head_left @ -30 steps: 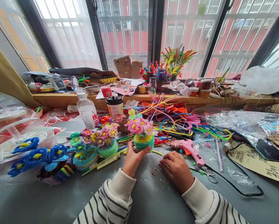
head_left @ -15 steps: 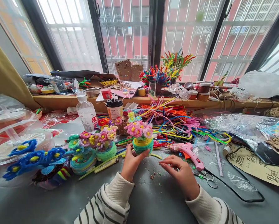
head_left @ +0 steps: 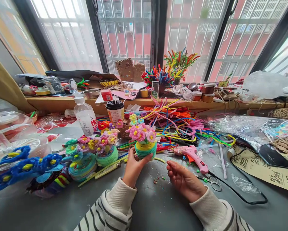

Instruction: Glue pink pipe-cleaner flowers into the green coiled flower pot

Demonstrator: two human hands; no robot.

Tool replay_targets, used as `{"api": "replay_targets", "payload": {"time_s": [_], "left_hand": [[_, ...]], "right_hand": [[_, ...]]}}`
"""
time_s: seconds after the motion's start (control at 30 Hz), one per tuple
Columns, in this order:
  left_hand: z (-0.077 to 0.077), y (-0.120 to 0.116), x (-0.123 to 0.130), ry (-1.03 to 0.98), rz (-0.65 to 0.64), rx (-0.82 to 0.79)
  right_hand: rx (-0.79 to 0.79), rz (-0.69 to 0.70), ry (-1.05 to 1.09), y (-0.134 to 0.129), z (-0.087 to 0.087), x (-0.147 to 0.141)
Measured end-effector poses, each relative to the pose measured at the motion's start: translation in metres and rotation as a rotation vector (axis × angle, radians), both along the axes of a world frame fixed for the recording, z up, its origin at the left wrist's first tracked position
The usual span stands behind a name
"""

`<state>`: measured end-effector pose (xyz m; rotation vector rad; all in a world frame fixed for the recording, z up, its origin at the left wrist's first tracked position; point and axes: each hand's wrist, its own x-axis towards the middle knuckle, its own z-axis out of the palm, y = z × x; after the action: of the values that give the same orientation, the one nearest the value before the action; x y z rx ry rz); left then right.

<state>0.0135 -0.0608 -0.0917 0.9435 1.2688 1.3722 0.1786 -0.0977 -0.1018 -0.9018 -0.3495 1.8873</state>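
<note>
My left hand is wrapped round a small flowerpot in yellow and turquoise, holding it upright over the table. Pink fuzzy pipe-cleaner flowers with yellow centres fill its top. To the right, my right hand is turned partly palm up, thumb and forefinger pinched together. A tiny dark reddish spot shows at those fingertips, too small to name. Between the hands, small brown and green bits lie scattered on the grey tabletop. Just beyond my right hand rests a pink hot glue gun.
Scissors and the glue gun's black cord lie at right. More flowerpots and blue flowers stand at left. Behind are a lidded cup, a plastic bottle and a pipe-cleaner heap.
My right hand has rolled palm upward, and its pinched fingertips have come into clearer view. The left hand still holds the flowerpot. The whole view has shifted slightly.
</note>
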Motion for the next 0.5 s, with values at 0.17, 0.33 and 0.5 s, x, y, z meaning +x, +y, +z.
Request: {"api": "replay_targets", "payload": {"time_s": [0.17,0.33,0.5], "left_hand": [[-0.0036,0.0013,0.0,0.028,0.018,0.014],[-0.0034,0.0014,-0.0027,0.051,-0.036,0.014],[-0.0002,0.0002,-0.0024,0.038,-0.042,0.013]], "right_hand": [[-0.044,-0.018,0.08,0.0008,0.0006,0.0007],[-0.076,-0.045,0.089,0.0005,0.0026,0.0012],[-0.027,-0.066,0.036,0.0012,0.0027,0.0006]]}}
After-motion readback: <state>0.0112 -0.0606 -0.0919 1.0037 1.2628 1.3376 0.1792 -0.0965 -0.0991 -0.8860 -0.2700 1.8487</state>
